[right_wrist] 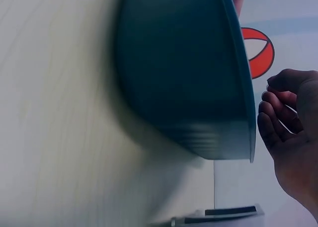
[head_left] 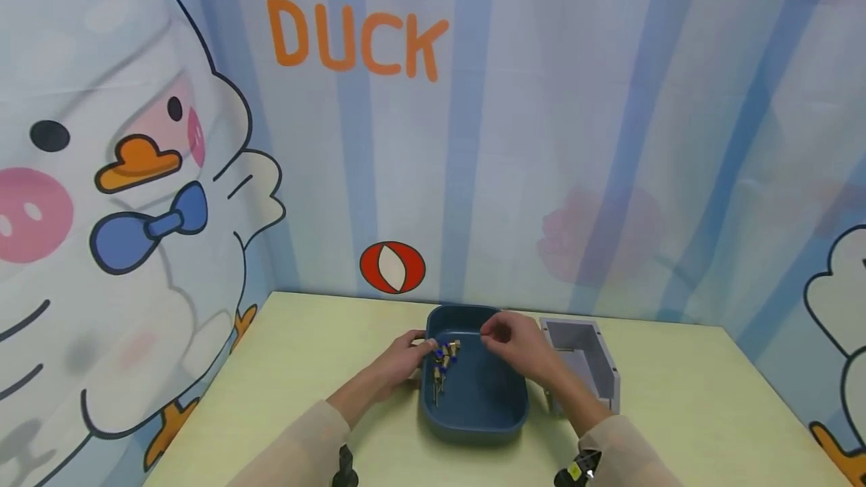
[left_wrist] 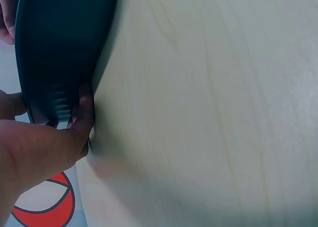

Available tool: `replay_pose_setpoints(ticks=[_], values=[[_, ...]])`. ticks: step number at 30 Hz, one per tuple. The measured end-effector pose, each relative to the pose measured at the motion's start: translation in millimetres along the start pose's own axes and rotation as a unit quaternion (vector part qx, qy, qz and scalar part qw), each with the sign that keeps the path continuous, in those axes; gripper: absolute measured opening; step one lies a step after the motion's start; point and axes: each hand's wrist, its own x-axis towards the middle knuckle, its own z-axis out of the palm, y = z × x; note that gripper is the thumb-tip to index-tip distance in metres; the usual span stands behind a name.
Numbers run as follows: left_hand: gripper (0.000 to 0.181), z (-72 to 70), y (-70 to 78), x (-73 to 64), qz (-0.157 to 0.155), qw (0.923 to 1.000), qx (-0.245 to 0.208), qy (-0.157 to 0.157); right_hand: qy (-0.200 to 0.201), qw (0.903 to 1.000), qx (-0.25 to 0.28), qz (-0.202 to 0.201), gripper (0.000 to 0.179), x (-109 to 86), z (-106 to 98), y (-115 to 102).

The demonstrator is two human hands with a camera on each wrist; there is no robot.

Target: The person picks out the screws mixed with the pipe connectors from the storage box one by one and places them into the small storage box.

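Head view: which step is in hand?
— Picking from the brass fittings (head_left: 445, 355), I judge; the next move calls for a clean pinch, blue bin (head_left: 487, 389) steadied.
— Left to right?
— Left hand (head_left: 399, 361) grips the bin's left wall. The fittings lie inside that side; the nearest runs near-to-far, thin end nearest. Right hand (head_left: 519, 344) hangs at the far right rim, fingers curled; whether holding anything, I cannot tell. Gray box (head_left: 612, 391) stands rightmost.

And here's the pale yellow table (head_left: 676, 389), blue bin (head_left: 490, 400) sitting on it, grey box (head_left: 606, 359) right alongside!
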Motion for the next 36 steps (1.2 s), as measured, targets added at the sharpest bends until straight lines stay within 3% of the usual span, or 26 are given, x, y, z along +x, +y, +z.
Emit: replay_pose_setpoints(ticks=[16, 36], values=[[0.060, -4.9, -10.4, -8.0, -0.002, 1.0000, 0.003, 0.005, 0.010, 0.9991, 0.039, -0.010, 0.004, 4.8, 37, -16], [0.059, 1.6, -0.7, -1.1, 0.005, 1.0000, 0.000, -0.004, 0.034, 0.9983, 0.045, 0.012, 0.006, 7.5, 49, -16]])
